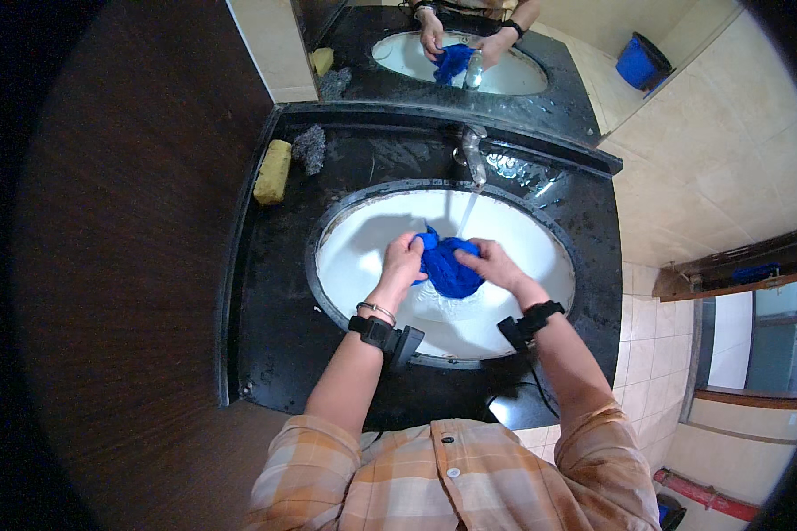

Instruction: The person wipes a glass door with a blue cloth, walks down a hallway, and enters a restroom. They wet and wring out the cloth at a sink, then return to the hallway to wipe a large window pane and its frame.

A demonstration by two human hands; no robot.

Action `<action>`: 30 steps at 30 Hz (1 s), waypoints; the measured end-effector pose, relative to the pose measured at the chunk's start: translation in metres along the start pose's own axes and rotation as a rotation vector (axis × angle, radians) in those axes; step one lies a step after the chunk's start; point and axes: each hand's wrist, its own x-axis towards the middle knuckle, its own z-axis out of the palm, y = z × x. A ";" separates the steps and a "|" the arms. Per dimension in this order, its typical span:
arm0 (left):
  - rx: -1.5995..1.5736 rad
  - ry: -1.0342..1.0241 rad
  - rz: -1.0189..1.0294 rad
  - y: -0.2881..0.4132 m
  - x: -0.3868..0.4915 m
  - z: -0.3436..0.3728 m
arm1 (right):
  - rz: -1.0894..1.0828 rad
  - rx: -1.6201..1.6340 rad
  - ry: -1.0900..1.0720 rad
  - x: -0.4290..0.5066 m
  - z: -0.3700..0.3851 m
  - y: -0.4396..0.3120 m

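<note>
Over a white oval sink basin (345, 265), my left hand (402, 262) grips one end of a wet, bunched blue cloth (455, 269). My right hand (495, 262) pinches the cloth's other side between thumb and fingers. Behind the cloth, a metal faucet (475, 156) runs a thin stream of water down close to it. Water ripples in the basin just below the cloth. Both wrists wear black straps with devices, and a metal bracelet circles the left wrist.
A yellow sponge (272, 172) and a grey scouring pad (309, 149) lie at the back left of the wet black countertop (279, 279). A mirror (538, 106) behind reflects the hands and a blue bucket (641, 63). A dark wood panel (139, 232) stands on the left.
</note>
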 end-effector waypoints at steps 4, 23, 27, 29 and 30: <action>-0.047 0.160 0.043 0.009 0.006 -0.027 | 0.102 -0.136 0.207 -0.021 -0.037 0.003; -0.258 -0.254 0.581 0.093 -0.045 -0.023 | -0.038 -0.436 -0.219 -0.003 0.027 0.012; 0.209 0.041 0.472 0.076 -0.018 -0.063 | -0.020 0.010 -0.115 -0.021 0.018 -0.006; 0.650 0.135 0.558 0.052 -0.008 -0.070 | -0.062 0.311 -0.060 -0.034 0.015 -0.022; 0.808 0.243 0.648 0.040 -0.008 -0.068 | -0.098 0.273 0.004 -0.037 0.013 -0.030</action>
